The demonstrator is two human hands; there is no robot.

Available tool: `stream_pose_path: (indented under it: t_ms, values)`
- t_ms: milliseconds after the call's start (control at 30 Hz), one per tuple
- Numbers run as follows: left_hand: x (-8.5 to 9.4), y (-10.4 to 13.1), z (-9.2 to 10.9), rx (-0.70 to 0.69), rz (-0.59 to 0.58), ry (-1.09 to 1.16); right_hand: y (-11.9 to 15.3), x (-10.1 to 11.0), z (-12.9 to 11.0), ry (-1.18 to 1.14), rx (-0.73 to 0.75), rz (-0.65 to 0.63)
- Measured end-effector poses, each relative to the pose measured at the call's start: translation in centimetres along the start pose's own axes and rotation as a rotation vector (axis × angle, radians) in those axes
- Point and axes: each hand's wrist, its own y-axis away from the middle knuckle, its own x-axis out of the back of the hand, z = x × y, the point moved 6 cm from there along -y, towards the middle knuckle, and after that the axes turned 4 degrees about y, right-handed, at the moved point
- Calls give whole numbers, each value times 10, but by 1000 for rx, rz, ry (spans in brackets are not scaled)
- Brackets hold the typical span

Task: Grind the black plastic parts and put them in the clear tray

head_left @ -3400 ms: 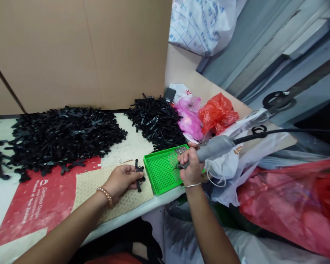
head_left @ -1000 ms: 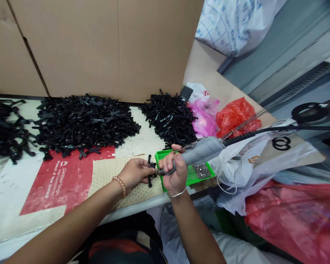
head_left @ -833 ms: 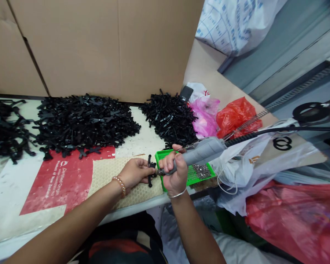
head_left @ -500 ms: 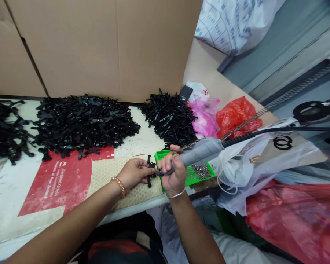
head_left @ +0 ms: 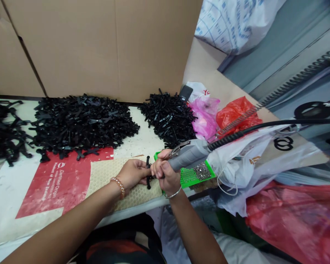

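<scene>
Between the thumb and fingers of my left hand (head_left: 133, 172) is a small black plastic part (head_left: 148, 182), held over the honeycomb-textured mat (head_left: 110, 165). My right hand (head_left: 167, 172) is wrapped round a grey powered screwdriver (head_left: 189, 156), its front end pointing left at the black part. The tool's tip is hidden by my fingers. Behind my right hand lies a green tray (head_left: 191, 176) with small metal screws (head_left: 202, 171) at its right end.
Piles of black parts (head_left: 85, 124) lie along the cardboard wall (head_left: 85, 47), another pile (head_left: 169, 119) further right. Pink (head_left: 205, 117) and red bags (head_left: 238, 113) sit behind the tool. A coiled spring (head_left: 286, 86) and black cable (head_left: 253, 127) run off right.
My right hand and the screwdriver have moved left, closer to my left hand and the black part. The spring and cable have shifted with the tool. My left hand has barely moved.
</scene>
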Motion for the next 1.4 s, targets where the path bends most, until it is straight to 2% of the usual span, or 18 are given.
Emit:
stream_pose_path:
  t_ms: [233, 300, 367, 467, 567, 667, 733, 1133, 1400]
  values:
    - [0, -1, -1, 23, -22, 2, 4, -2, 11, 28, -48, -48]
    - [1, -1, 0, 19, -14, -6, 7, -1, 6, 25, -51, -23]
    - [2, -1, 0, 23, -5, 5, 8, 6, -9, 28, -13, 43]
    - [1, 2, 1, 39, -10, 30, 8, 35, -41, 109, 97, 222]
    - [0, 6, 4, 62, -15, 34, 9, 80, -62, 226, 165, 439]
    - [-1, 11, 7, 89, -24, 39, 11, 117, -59, 264, 145, 599]
    - [-2, 13, 9, 94, -30, 46, 10, 129, -52, 263, 126, 628]
    - [1, 8, 2, 100, -71, 83, 9, 132, -35, 271, 77, 575]
    - [-2, 12, 8, 121, -17, 81, 10, 133, -35, 291, 85, 564]
